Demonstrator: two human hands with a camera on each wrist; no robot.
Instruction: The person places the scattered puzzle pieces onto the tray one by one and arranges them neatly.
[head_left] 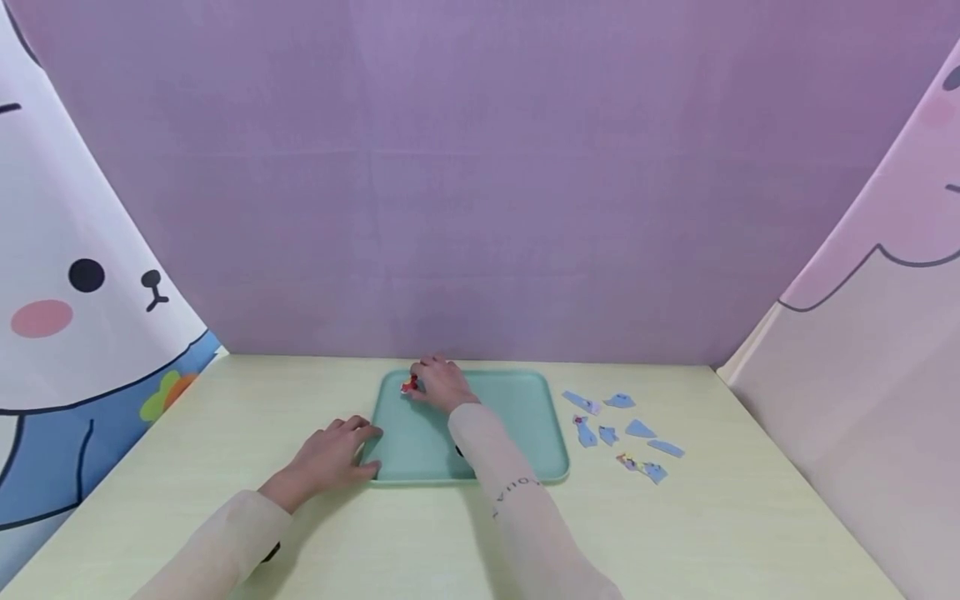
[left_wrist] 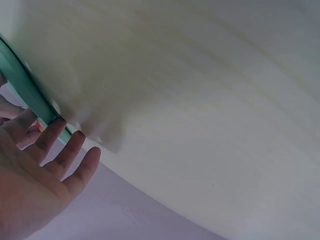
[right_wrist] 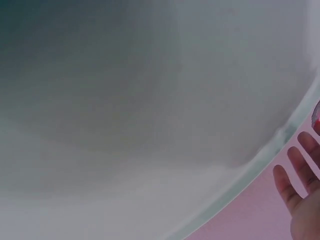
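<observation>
A mint-green tray lies on the table. Over its far left corner, my right hand pinches a small torn-looking paper piece with red and yellow on it. In the right wrist view only a sliver of the red piece shows by the fingertips, and the thumb is out of sight. My left hand rests at the tray's left edge with its fingers spread; the left wrist view shows the fingertips against the green rim.
Right of the tray lie several irregular blue paper pieces, one with yellow and red parts. A purple curtain hangs behind the pale table. Cartoon-printed cloths stand at both sides.
</observation>
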